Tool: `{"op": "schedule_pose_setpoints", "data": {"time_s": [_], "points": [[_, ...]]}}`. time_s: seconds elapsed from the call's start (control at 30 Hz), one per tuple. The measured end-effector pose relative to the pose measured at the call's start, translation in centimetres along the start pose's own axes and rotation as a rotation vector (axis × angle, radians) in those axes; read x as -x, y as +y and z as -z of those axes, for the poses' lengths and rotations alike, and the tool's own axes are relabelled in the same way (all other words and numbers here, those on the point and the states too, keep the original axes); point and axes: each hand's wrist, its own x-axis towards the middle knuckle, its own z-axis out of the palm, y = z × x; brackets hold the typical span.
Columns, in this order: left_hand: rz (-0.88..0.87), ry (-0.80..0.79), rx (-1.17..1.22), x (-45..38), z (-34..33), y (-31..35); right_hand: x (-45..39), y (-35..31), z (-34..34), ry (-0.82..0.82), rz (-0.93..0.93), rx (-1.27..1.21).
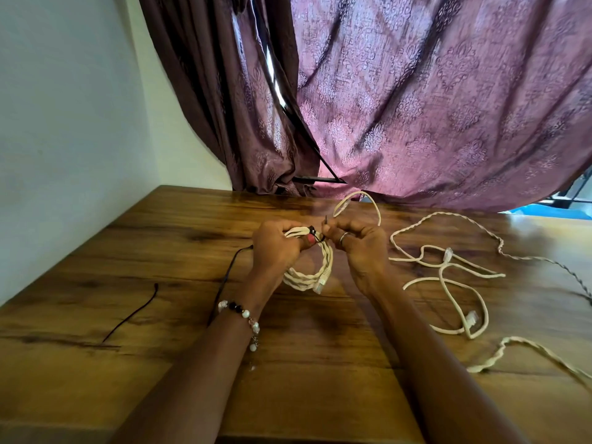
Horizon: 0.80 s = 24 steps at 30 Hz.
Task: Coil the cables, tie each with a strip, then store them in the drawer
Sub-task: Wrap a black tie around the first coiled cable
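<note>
Coiled white cable [309,274], held above wooden counter [160,238].
Left hand [275,248] grips the coil's top; right hand [355,241] fingers pinch dark strip [320,233] wrapped there. Loose cables [448,277] lie right.

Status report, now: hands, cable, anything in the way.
Left hand grips coiled cable. Right hand pinches black strip at the coil. Loose cables uncoiled to the right. Nothing blocking.

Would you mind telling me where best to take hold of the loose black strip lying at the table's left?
Probably pinch the black strip near its upper end, coming from above. It lies flat and thin on the table, apart from everything, and that curled end looks easiest to lift.
</note>
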Motion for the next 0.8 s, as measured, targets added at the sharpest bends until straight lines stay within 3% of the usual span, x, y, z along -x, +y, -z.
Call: {"op": "schedule_pose_setpoints", "data": {"time_s": [0.23, 0.5, 0.8], "points": [[-0.115, 0.057, -0.089, -0.06, 0.16, 0.19, -0.37, -0.71, 0.44, -0.071, 0.132, 0.320], [-0.214, 0.089, -0.166, -0.03, 0.43, 0.33, -0.22, -0.31, 0.27, -0.045, 0.239, 0.660], [-0.314, 0.075, -0.223, 0.52, 0.25, 0.75, 0.19, -0.47, -0.22, -0.018, 0.287, 0.802]]}}
